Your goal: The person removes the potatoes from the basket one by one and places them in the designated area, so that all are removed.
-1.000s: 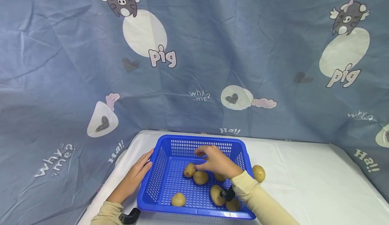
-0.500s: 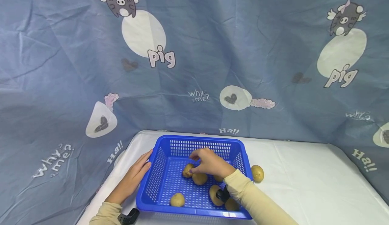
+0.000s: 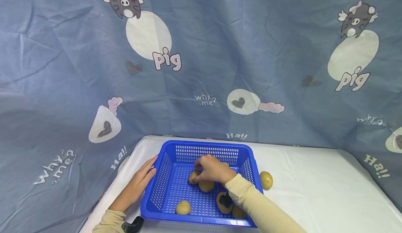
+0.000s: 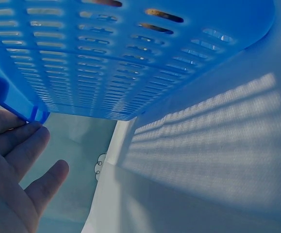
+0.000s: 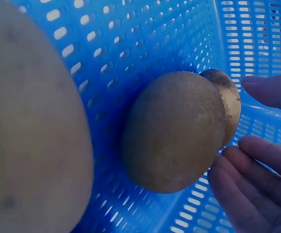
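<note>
Right hand (image 3: 213, 170) has dropped onto basket (image 3: 163, 187) potatoes (image 3: 201, 181), fingers (image 5: 256, 174) relaxed beside one, no grasp yet; left hand (image 3: 138, 184) flat against basket's left wall.

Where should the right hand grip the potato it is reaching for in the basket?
Come from above and pinch the potato across its narrow middle. The right hand hovers over it; another potato crowds its near right side, while the basket floor to its left is bare.

A makeshift recording booth: cartoon-pig bedsheet (image 3: 201, 51) hung as backdrop behind a white-covered table (image 3: 314, 177).
</note>
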Tool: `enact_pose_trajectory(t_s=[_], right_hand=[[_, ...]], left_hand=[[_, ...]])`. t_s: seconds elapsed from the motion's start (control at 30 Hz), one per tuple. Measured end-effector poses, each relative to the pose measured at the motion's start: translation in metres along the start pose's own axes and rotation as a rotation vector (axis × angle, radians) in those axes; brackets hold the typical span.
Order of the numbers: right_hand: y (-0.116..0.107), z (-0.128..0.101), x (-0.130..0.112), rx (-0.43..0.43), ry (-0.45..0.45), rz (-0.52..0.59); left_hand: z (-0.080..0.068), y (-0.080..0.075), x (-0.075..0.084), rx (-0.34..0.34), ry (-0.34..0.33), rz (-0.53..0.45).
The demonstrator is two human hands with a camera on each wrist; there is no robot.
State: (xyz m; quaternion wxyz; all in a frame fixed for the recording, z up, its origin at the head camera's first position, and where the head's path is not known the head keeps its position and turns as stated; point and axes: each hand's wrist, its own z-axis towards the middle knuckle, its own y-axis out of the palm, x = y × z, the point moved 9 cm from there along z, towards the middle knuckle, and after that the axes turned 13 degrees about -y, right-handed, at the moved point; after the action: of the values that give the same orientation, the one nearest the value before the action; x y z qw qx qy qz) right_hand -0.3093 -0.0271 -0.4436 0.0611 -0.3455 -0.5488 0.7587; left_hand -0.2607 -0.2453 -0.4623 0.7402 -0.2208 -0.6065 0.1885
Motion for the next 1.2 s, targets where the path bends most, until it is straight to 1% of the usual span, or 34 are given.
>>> enact_pose_trajectory(t_s=[0.2, 0.33, 0.57, 0.8, 1.2], right_hand=[[0.004, 0.007, -0.003, -0.017, -0.020, -0.010], [0.008, 0.008, -0.001, -0.029, -0.019, -0.026], [0.014, 0.008, 0.000, -0.064, -0.018, -0.030], [0.018, 0.008, -0.001, -0.083, -0.027, -0.060], [0.020, 0.008, 0.000, -0.089, -0.026, -0.067]], left_hand=[[0.000, -0.001, -0.002, -0.015, -0.020, 0.008], [0.002, 0.000, -0.002, -0.019, -0.029, 0.016], [0.001, 0.000, 0.000, -0.011, -0.024, 0.015], [-0.003, 0.000, 0.005, -0.009, 0.008, -0.013], [0.000, 0.000, -0.001, -0.008, 0.009, -0.008]])
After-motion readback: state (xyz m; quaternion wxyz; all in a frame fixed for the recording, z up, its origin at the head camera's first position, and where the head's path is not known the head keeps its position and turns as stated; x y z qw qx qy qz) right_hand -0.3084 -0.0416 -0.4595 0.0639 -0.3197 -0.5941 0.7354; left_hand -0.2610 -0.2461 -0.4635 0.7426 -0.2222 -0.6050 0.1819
